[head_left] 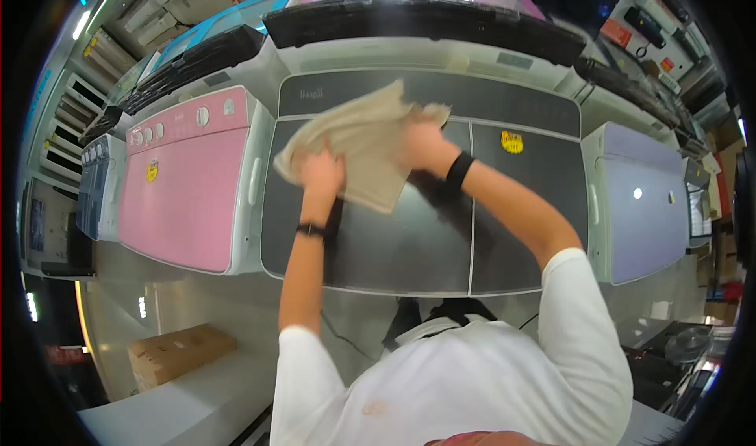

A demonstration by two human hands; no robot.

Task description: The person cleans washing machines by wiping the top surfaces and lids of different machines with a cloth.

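A beige cloth (365,148) is spread between my two hands, above the dark top of a washing machine (520,209). My left hand (319,170) holds the cloth's left side, fingers partly folded into it. My right hand (425,143) grips the cloth near its upper right corner; its fingers are blurred and partly hidden. Whether the cloth's lower edge touches the dark top cannot be made out. A yellow sticker (512,142) lies on the dark top, right of my right hand.
A pink machine (185,182) stands at the left and a lilac one (642,209) at the right. Behind the dark top runs a row of machines with a black-wrapped edge (425,28). A cardboard box (181,355) is on the floor at lower left.
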